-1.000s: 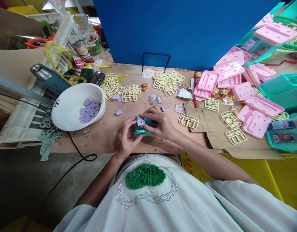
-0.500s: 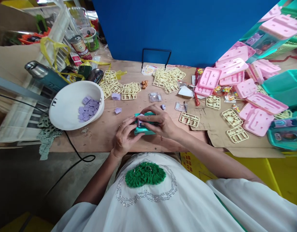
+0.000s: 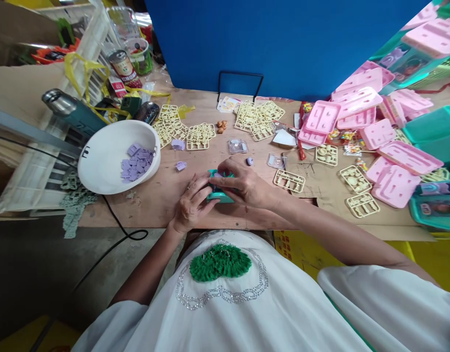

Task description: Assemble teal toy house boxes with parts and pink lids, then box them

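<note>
A teal plastic box (image 3: 220,196) lies on the table in front of me, partly covered by my hands. My left hand (image 3: 191,203) is wrapped around its left side. Over the top of the box, my right hand (image 3: 243,185) has its fingers bent inward, pinching a small purple plastic piece (image 3: 218,175) that is mostly hidden. Loose purple pieces lie beyond on the table: one piece (image 3: 181,166) to the left and a small round piece (image 3: 249,161) to the right. More of them fill part of a white bowl (image 3: 89,166).
Cream plastic part frames (image 3: 201,137) lie across the back of the table. Clear plastic pieces (image 3: 238,146) sit nearer. Pink plastic trays (image 3: 393,183) and teal boxes (image 3: 432,132) are heaped at the right on cardboard. A blue board (image 3: 246,44) stands behind; a flask (image 3: 73,112) leans at left.
My right hand has drawn its fingers in, with the knuckles raised over the box. My left hand stays on the box's left side. The whole view has shifted slightly.
</note>
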### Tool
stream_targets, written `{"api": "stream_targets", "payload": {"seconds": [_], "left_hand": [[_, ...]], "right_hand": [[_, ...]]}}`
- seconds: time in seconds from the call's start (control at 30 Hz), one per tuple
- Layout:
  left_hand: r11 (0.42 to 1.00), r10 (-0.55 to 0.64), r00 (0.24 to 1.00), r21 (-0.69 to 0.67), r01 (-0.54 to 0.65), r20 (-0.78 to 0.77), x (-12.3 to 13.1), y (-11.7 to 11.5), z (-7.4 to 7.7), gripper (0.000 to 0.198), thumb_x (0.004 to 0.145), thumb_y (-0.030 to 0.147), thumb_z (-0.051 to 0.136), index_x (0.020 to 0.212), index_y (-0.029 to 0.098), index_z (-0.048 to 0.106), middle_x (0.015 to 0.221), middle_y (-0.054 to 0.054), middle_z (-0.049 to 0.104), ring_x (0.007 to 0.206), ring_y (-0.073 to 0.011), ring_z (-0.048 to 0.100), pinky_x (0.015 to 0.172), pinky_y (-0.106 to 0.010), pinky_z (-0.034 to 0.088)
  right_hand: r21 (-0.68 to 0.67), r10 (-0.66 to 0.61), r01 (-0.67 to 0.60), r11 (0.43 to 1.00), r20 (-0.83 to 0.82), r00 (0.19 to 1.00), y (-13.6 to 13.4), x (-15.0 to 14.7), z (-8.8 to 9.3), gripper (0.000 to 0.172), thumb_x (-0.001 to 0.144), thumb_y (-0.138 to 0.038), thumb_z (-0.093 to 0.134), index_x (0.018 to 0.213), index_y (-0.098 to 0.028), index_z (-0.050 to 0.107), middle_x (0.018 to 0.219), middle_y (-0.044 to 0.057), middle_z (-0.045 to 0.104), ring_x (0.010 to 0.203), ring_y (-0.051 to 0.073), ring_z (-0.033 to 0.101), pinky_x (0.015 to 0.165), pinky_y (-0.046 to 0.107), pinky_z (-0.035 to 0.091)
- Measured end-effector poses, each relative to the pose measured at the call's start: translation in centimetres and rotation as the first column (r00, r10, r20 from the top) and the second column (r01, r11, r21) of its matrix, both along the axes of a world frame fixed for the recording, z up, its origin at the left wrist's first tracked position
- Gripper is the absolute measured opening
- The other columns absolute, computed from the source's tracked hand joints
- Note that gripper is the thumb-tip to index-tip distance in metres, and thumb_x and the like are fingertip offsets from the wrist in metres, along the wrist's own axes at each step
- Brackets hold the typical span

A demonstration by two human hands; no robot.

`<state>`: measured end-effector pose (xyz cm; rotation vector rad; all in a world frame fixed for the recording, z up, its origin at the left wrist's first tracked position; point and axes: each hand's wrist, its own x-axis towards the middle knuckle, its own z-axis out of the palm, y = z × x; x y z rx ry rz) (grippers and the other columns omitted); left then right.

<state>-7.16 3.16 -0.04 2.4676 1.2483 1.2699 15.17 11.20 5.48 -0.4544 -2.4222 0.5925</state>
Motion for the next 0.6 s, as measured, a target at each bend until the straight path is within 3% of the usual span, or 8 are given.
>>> {"api": "stream_targets", "payload": {"seconds": [0.2,0.37,0.47,0.6], "left_hand": [[0.998,0.012,0.999,0.057,-0.015,0.044,0.3,-0.1,-0.3,0.038,0.097,0.023,0.072,0.132,0.021,0.057,0.144,-0.017,0.068,0.139,-0.0290,0.064,0.123,-0.059,0.047],[0.999,-0.016,0.999,0.044,0.014,0.035,0.3,-0.1,-0.8,0.035,0.099,0.021,0.069,0.132,0.021,0.057,0.152,-0.020,0.062,0.147,-0.0327,0.055,0.124,-0.062,0.045],[0.999,-0.036,0.998,0.001,0.036,0.060,0.0,-0.1,-0.7,0.031,0.100,0.019,0.066,0.130,0.021,0.058,0.153,-0.020,0.061,0.148,-0.0315,0.054,0.124,-0.060,0.045],[0.994,-0.036,0.991,-0.098,0.049,0.126,-0.6,0.2,0.0,0.022,0.101,0.019,0.064,0.123,0.022,0.064,0.143,-0.015,0.070,0.139,-0.0271,0.064,0.120,-0.052,0.052]], "right_hand": [[0.027,-0.007,0.006,1.000,0.030,1.000,-0.1,-0.4,0.7,0.034,0.109,-0.034,0.051,0.124,-0.017,0.076,0.105,0.015,0.062,0.092,0.023,0.059,0.078,0.038,0.054],[0.036,0.002,-0.005,0.999,0.077,0.997,0.3,-0.3,1.1,0.037,0.109,-0.035,0.048,0.125,-0.017,0.077,0.105,0.016,0.063,0.091,0.023,0.061,0.081,0.039,0.055],[0.005,0.086,-0.087,0.996,0.134,0.987,1.4,0.3,2.0,0.039,0.110,-0.036,0.048,0.133,-0.019,0.074,0.117,0.018,0.065,0.102,0.025,0.065,0.089,0.041,0.057],[-0.084,0.287,-0.276,0.957,0.182,0.940,3.5,0.9,3.2,0.040,0.108,-0.035,0.054,0.142,-0.020,0.068,0.132,0.019,0.066,0.119,0.026,0.066,0.100,0.040,0.056]]}}
